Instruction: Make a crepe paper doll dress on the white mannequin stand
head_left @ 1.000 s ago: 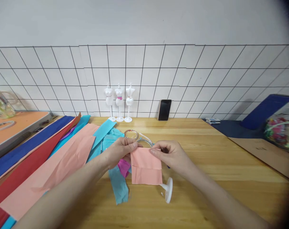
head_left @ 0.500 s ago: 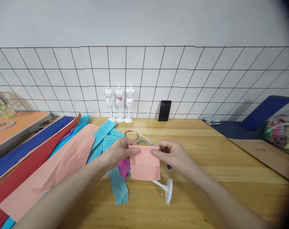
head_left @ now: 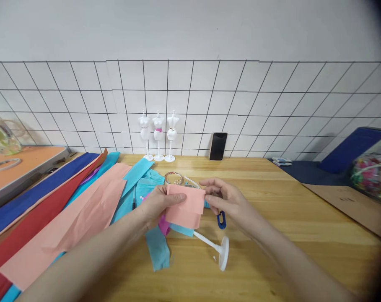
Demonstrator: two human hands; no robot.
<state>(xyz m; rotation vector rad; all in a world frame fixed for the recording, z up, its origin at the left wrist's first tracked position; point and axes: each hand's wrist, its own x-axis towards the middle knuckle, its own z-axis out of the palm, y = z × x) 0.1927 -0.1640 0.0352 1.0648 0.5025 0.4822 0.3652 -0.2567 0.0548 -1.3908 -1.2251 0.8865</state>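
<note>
"Two hands meet at one folded pink sheet, right?"

"Yes, in the head view. The left hand has it pinched at the upper left, thumb across the front, other fingers mostly behind."

"And the right hand?"

"At the sheet's upper right corner, fingers loosely curled, thumb tip by the edge. Whether it grips, I can't tell."

"How far along?"

"A fold is in, I'd judge: a shorter layer over a longer one, sides not lined up. Whether more folding is left, I can't say. Well beyond the left hand, three white dress forms stand upright, the middle one banded magenta."

"Edges and room?"

"Just below the grip a white stand lies on its side, its far end hidden. A blue loop sits just under the right hand. Large pink sheets crowd the left forearm. Rightward, wooden tabletop runs to a brown sheet, the roomiest side. Beyond the hands it stops at the tiled wall; its near edge is out of view."
</note>
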